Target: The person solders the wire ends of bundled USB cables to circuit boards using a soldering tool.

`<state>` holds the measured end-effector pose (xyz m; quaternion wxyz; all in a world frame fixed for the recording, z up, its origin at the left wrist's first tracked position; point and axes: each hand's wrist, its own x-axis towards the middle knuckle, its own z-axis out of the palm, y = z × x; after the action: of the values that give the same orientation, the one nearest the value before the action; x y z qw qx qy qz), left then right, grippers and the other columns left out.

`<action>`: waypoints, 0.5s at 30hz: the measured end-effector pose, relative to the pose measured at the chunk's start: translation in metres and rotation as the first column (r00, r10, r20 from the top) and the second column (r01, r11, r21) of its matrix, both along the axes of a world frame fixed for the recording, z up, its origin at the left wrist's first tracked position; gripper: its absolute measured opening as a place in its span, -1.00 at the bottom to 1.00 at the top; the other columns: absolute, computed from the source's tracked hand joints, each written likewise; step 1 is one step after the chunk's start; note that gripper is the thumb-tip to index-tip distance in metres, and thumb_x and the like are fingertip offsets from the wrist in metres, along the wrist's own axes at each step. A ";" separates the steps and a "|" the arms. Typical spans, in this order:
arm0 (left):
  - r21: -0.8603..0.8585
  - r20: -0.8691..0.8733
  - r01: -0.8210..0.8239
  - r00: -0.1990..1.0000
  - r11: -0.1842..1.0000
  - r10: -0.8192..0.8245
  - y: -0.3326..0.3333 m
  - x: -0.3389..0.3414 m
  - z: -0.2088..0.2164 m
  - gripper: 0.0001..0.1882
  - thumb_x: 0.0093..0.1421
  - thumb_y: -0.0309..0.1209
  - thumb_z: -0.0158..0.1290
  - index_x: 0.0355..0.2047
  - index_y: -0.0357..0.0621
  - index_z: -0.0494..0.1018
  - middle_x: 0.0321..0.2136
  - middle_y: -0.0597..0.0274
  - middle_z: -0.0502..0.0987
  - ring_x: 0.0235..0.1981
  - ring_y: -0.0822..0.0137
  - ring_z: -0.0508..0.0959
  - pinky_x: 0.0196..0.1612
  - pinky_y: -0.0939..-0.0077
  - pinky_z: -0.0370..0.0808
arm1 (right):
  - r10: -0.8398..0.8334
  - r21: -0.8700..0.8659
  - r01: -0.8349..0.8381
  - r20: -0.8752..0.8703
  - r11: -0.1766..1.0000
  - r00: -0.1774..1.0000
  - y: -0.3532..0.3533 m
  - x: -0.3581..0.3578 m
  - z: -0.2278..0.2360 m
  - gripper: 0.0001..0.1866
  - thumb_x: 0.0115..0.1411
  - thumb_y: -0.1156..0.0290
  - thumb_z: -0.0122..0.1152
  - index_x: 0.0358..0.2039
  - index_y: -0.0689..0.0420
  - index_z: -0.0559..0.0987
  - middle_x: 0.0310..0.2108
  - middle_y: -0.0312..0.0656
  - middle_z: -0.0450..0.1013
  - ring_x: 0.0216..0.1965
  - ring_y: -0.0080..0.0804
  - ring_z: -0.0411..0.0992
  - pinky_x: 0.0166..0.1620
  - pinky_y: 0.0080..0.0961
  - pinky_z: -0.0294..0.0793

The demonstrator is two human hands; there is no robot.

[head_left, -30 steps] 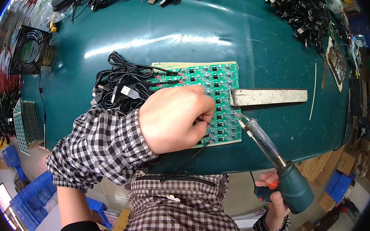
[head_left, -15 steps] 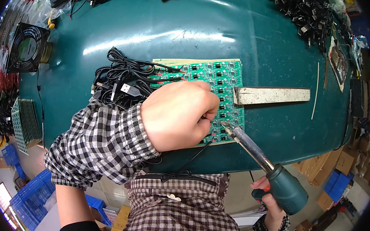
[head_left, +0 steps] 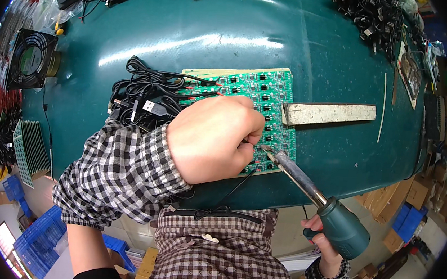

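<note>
The soldering iron (head_left: 309, 188) looked stiff, probably hot-tipped, safest by its handle (head_left: 346, 230), clamped in the right fingers (head_left: 323, 243); whether the curled left fingers (head_left: 256, 127) met was hidden.

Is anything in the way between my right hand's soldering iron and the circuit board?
Nothing visible. The soldering iron in your right hand has its tip over the circuit board, beside your left hand. The pale bar lies farther away, outside that path.

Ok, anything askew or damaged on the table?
The pale bar looks scuffed and dark-stained, its left end over the right edge of the green circuit panel. Black cables lie tangled alongside; no spill visible.
</note>
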<state>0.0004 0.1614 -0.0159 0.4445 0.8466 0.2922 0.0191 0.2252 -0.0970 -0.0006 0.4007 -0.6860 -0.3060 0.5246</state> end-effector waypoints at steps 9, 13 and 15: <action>-0.038 -0.021 -0.026 0.999 0.999 0.025 0.000 0.003 0.005 -0.96 -0.08 -0.54 0.06 -0.56 -0.25 0.46 -0.49 -0.04 0.49 -0.41 -0.10 0.53 -0.37 0.06 0.47 | 0.036 -0.040 -0.033 0.084 0.999 0.996 0.004 -0.004 0.001 -0.31 -0.10 0.17 0.59 -0.08 0.36 0.50 -0.32 -0.14 0.55 -0.33 -0.46 0.54 -0.22 -0.52 0.54; 0.001 -0.013 -0.005 1.000 1.000 0.005 -0.001 0.000 0.000 -0.92 -0.05 -0.51 0.12 -0.50 -0.22 0.46 -0.51 0.11 0.46 -0.56 0.18 0.51 -0.48 0.36 0.44 | 0.037 -0.055 -0.031 0.108 0.998 0.993 0.010 -0.007 0.006 -0.30 -0.12 0.16 0.60 -0.08 0.36 0.51 -0.34 -0.16 0.56 -0.34 -0.46 0.53 -0.19 -0.50 0.52; -0.001 -0.008 -0.008 1.000 1.000 0.008 -0.001 0.001 0.000 -0.92 -0.04 -0.51 0.12 -0.50 -0.22 0.46 -0.52 0.11 0.46 -0.56 0.18 0.51 -0.49 0.36 0.44 | 0.008 -0.055 -0.004 0.080 0.999 0.997 0.012 -0.008 0.006 -0.31 -0.12 0.16 0.60 -0.08 0.36 0.52 -0.35 -0.16 0.56 -0.33 -0.46 0.53 -0.19 -0.49 0.51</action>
<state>0.0012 0.1603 -0.0162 0.4438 0.8451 0.2976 0.0171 0.2167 -0.0853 0.0057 0.3678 -0.7161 -0.3095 0.5061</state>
